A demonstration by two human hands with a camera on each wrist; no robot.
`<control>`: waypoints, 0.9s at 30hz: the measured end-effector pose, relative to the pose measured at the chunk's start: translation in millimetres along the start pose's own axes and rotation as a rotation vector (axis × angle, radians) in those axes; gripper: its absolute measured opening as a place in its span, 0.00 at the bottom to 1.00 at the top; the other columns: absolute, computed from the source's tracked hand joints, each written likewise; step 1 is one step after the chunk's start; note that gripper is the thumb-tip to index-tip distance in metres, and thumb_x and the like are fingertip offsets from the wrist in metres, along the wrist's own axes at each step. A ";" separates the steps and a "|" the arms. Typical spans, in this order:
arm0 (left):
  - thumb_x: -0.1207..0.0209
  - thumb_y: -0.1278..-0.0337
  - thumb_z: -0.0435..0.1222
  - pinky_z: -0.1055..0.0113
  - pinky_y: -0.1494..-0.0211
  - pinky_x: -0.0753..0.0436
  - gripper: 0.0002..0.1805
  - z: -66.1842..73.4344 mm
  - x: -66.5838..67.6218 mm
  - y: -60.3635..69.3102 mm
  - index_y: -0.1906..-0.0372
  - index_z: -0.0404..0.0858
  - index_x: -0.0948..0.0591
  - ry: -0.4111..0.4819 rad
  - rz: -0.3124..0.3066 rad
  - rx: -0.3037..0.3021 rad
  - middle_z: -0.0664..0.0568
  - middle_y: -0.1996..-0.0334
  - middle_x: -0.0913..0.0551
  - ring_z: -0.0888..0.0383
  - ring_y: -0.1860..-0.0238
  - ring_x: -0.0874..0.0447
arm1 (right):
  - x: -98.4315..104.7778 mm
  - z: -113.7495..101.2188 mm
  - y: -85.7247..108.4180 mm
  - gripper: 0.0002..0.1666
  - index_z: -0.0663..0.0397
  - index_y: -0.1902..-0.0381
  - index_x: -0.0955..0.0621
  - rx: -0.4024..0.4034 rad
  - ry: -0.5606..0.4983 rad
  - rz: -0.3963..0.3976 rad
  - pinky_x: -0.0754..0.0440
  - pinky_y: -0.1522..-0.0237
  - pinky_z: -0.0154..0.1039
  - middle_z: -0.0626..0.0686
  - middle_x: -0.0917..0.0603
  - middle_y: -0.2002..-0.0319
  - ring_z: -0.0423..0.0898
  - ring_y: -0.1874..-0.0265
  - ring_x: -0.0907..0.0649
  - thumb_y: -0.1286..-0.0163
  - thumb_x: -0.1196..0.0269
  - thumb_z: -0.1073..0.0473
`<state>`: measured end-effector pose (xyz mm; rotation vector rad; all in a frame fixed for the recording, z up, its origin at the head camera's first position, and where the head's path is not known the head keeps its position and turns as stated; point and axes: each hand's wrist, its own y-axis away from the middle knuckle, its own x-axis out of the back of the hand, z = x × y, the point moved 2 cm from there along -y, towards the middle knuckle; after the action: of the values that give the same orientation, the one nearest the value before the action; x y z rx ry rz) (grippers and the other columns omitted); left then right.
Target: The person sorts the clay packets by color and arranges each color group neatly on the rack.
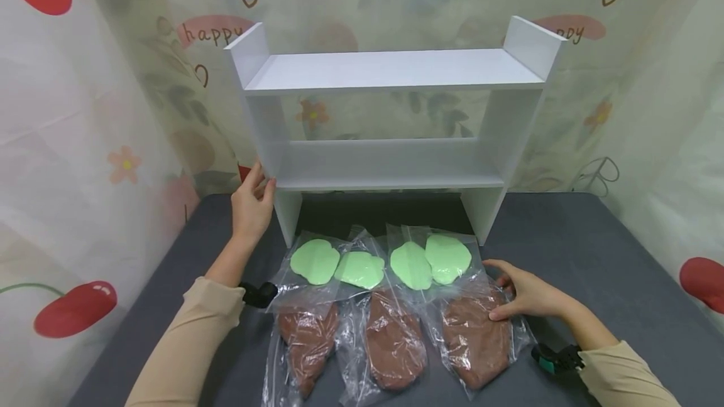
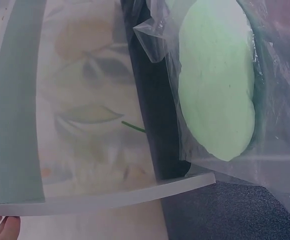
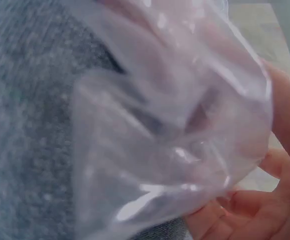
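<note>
white shelf (image 1: 390,162) near desk (image 1: 565,237) far edge: relaxed left hand (image 1: 251,209) touches its side; right hand (image 1: 528,292) pinches rightmost brown-filled bag (image 1: 475,336).

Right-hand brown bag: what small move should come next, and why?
Probably, the right hand should pinch the right-hand brown bag near its right edge and ease it slightly away from the white shelf: that hand touches the bag there, and the bag's upper plastic seems to overlap the rightmost green bag.
</note>
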<state>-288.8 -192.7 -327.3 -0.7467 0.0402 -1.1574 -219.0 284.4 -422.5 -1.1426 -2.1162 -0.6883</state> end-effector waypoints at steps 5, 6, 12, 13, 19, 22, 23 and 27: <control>0.47 0.37 0.30 0.50 0.48 0.19 0.28 2.6 -0.2 -0.3 0.32 0.42 0.35 0.003 0.014 -0.010 0.39 0.39 0.27 0.43 0.44 0.22 | 0.2 2.9 0.7 0.60 0.68 0.30 0.50 -0.002 -0.068 -0.019 0.23 0.71 0.32 0.58 0.20 0.63 0.37 0.71 0.21 0.49 0.27 0.51; 0.47 0.37 0.30 0.51 0.48 0.20 0.28 3.1 -0.2 -0.3 0.32 0.42 0.35 0.003 0.015 -0.012 0.40 0.39 0.27 0.44 0.43 0.22 | 0.4 3.4 0.8 0.60 0.68 0.30 0.51 -0.001 -0.077 -0.021 0.23 0.71 0.32 0.58 0.20 0.64 0.37 0.72 0.21 0.49 0.28 0.52; 0.47 0.37 0.29 0.50 0.49 0.19 0.27 4.0 -0.1 -0.1 0.33 0.40 0.33 -0.016 0.012 -0.008 0.42 0.39 0.27 0.44 0.45 0.21 | 0.6 6.9 0.4 0.58 0.70 0.32 0.51 0.009 -0.116 -0.038 0.22 0.70 0.32 0.56 0.18 0.66 0.36 0.72 0.19 0.47 0.28 0.53; 0.47 0.37 0.29 0.50 0.50 0.19 0.27 3.8 -0.1 0.0 0.33 0.41 0.33 -0.017 0.010 -0.007 0.41 0.39 0.27 0.44 0.45 0.21 | 0.5 7.1 0.6 0.58 0.70 0.32 0.51 0.013 -0.119 -0.037 0.22 0.70 0.32 0.56 0.18 0.66 0.36 0.72 0.19 0.47 0.29 0.53; 0.47 0.37 0.29 0.50 0.49 0.19 0.27 3.4 -0.1 0.0 0.33 0.42 0.34 -0.015 0.005 -0.019 0.43 0.38 0.27 0.45 0.44 0.21 | 2.1 5.5 3.3 0.54 0.66 0.32 0.50 0.031 -0.167 -0.024 0.19 0.73 0.35 0.60 0.20 0.63 0.39 0.73 0.17 0.45 0.30 0.56; 0.47 0.37 0.29 0.50 0.49 0.20 0.27 3.3 0.0 0.3 0.32 0.42 0.34 -0.010 0.001 -0.022 0.43 0.37 0.28 0.45 0.44 0.22 | 3.7 3.9 5.0 0.50 0.63 0.33 0.46 0.022 -0.162 -0.012 0.18 0.74 0.37 0.62 0.21 0.61 0.41 0.74 0.17 0.44 0.31 0.55; 0.47 0.37 0.29 0.50 0.48 0.20 0.27 3.4 0.1 0.5 0.32 0.42 0.34 -0.008 0.000 -0.022 0.44 0.37 0.28 0.45 0.44 0.22 | 4.4 3.4 5.6 0.48 0.62 0.34 0.45 0.018 -0.154 -0.008 0.18 0.74 0.37 0.62 0.22 0.60 0.41 0.75 0.17 0.44 0.31 0.55; 0.48 0.37 0.29 0.51 0.48 0.20 0.27 2.7 0.1 0.5 0.32 0.41 0.34 -0.003 0.000 -0.020 0.43 0.37 0.28 0.45 0.43 0.22 | 8.3 -0.1 8.5 0.41 0.61 0.37 0.40 0.034 -0.166 -0.007 0.19 0.75 0.36 0.62 0.21 0.60 0.40 0.75 0.17 0.42 0.32 0.56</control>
<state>-287.3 -191.3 -325.6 -0.7661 0.0486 -1.1575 -215.2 292.9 -415.1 -1.2112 -2.2622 -0.5752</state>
